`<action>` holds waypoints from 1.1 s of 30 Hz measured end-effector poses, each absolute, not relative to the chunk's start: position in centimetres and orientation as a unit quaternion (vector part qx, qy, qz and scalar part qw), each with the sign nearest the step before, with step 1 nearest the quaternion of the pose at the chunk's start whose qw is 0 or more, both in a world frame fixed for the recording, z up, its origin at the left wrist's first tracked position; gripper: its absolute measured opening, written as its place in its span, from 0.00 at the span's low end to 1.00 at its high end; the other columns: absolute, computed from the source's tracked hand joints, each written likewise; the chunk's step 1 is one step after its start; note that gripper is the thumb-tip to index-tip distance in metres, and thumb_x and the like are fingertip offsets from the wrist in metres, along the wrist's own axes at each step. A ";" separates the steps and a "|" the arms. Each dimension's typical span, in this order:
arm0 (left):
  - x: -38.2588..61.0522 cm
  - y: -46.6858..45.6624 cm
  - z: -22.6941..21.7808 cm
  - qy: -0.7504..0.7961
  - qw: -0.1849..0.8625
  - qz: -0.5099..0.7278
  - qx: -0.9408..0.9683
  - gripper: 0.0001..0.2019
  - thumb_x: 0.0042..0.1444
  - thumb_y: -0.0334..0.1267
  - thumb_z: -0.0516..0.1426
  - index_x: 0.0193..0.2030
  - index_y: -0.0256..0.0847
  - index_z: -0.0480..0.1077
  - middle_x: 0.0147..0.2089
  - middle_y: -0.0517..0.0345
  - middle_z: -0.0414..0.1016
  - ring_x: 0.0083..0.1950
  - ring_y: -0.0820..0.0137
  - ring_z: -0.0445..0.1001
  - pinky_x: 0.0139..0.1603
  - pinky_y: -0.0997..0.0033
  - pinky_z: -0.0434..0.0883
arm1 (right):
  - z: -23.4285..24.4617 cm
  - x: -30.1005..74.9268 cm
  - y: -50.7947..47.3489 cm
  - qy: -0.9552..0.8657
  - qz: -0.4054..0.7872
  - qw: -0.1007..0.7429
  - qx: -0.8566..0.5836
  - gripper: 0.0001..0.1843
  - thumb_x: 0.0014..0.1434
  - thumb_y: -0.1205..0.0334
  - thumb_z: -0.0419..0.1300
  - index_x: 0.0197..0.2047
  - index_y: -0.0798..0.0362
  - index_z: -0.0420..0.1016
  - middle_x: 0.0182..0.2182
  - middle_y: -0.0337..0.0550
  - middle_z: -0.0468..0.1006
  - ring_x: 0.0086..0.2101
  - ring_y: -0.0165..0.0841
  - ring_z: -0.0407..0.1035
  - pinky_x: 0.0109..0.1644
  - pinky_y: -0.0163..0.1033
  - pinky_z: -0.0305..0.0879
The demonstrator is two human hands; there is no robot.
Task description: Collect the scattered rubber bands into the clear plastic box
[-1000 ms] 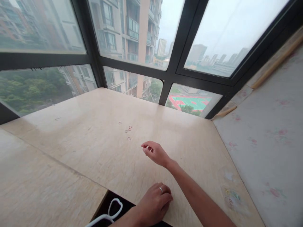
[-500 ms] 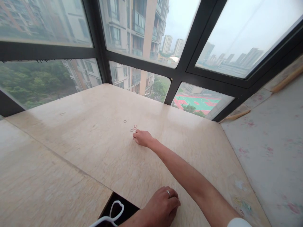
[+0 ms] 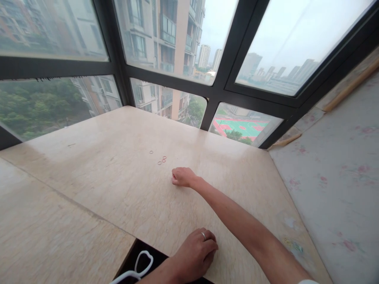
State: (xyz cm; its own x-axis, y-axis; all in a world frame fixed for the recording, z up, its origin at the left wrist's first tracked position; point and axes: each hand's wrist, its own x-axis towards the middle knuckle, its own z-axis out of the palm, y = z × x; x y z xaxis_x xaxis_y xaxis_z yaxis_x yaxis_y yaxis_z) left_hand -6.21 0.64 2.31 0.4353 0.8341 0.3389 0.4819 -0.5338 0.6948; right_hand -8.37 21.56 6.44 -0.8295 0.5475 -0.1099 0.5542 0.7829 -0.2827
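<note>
Several thin small rubber bands lie on the marbled surface; one grey band [image 3: 151,152] sits apart to the left. A red band [image 3: 164,160] is close to another red one and a grey one [image 3: 160,163]. My right hand [image 3: 182,177] is closed just to the right of and nearer than these, fingertips pinched, with a trace of a reddish band at them, mostly hidden. My left hand [image 3: 197,252], wearing a silver ring [image 3: 203,236], rests curled at the near edge; what its fingers hold, if anything, is hidden.
A dark opening with a looped white cord [image 3: 144,262] lies beside my left wrist. At the lower right is a clear bag with coloured bands [image 3: 293,245]. Dark-framed windows [image 3: 219,94] close off the back, and a floral wall [image 3: 328,173] stands right.
My right hand has drawn back from the group of bands; the band at its fingertips no longer lies on the surface. The view has shifted slightly. My left hand keeps its curled pose.
</note>
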 end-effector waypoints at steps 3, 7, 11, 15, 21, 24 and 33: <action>-6.1 0.5 2.3 0.405 0.244 0.348 0.809 0.09 0.55 0.24 0.52 0.37 0.39 0.71 0.41 0.52 0.74 0.40 0.67 0.71 0.42 0.68 0.69 | 6.6 -6.2 20.6 0.923 -0.206 -0.061 0.319 0.02 0.51 0.66 0.60 0.29 0.53 0.70 0.33 0.45 0.78 0.35 0.36 0.72 0.35 0.37 0.63; -6.1 0.4 2.3 0.393 0.229 0.351 0.818 0.11 0.56 0.23 0.50 0.38 0.38 0.70 0.42 0.50 0.73 0.41 0.65 0.70 0.42 0.66 0.70 | 6.6 -2.5 18.3 0.868 -0.288 -0.177 0.364 0.01 0.55 0.65 0.55 0.32 0.53 0.67 0.28 0.39 0.76 0.27 0.28 0.72 0.31 0.32 0.63; -6.2 0.5 2.5 0.393 0.240 0.344 0.818 0.11 0.59 0.23 0.49 0.40 0.38 0.71 0.43 0.49 0.73 0.43 0.65 0.71 0.44 0.65 0.71 | 6.4 2.1 15.4 0.798 -0.346 -0.271 0.412 0.03 0.58 0.64 0.51 0.33 0.52 0.64 0.24 0.34 0.72 0.20 0.24 0.70 0.22 0.27 0.61; -6.2 0.5 2.6 0.396 0.241 0.338 0.819 0.12 0.61 0.25 0.48 0.41 0.39 0.71 0.44 0.49 0.73 0.45 0.64 0.72 0.45 0.65 0.72 | 6.8 7.7 12.9 0.704 -0.384 -0.377 0.464 0.03 0.57 0.63 0.53 0.32 0.51 0.63 0.21 0.31 0.67 0.19 0.24 0.68 0.21 0.27 0.63; -6.1 0.5 1.9 0.390 0.190 0.335 0.836 0.10 0.63 0.30 0.49 0.43 0.41 0.72 0.46 0.48 0.74 0.46 0.64 0.74 0.46 0.65 0.74 | 8.3 17.3 8.6 0.587 -0.376 -0.484 0.529 0.07 0.56 0.58 0.59 0.31 0.52 0.69 0.23 0.34 0.70 0.21 0.27 0.70 0.25 0.31 0.68; -6.2 0.6 1.6 0.387 0.163 0.339 0.842 0.10 0.64 0.33 0.50 0.43 0.41 0.72 0.46 0.48 0.74 0.46 0.63 0.75 0.46 0.66 0.74 | 8.5 21.9 5.8 0.544 -0.336 -0.507 0.578 0.09 0.56 0.55 0.61 0.34 0.52 0.72 0.24 0.36 0.74 0.24 0.30 0.73 0.29 0.34 0.70; -6.0 0.8 1.7 0.384 0.125 0.339 0.850 0.10 0.64 0.36 0.51 0.42 0.42 0.74 0.45 0.49 0.76 0.46 0.64 0.76 0.45 0.69 0.75 | 6.5 31.5 1.1 0.533 -0.163 -0.428 0.711 0.15 0.58 0.51 0.58 0.38 0.53 0.78 0.31 0.47 0.81 0.31 0.38 0.76 0.37 0.42 0.72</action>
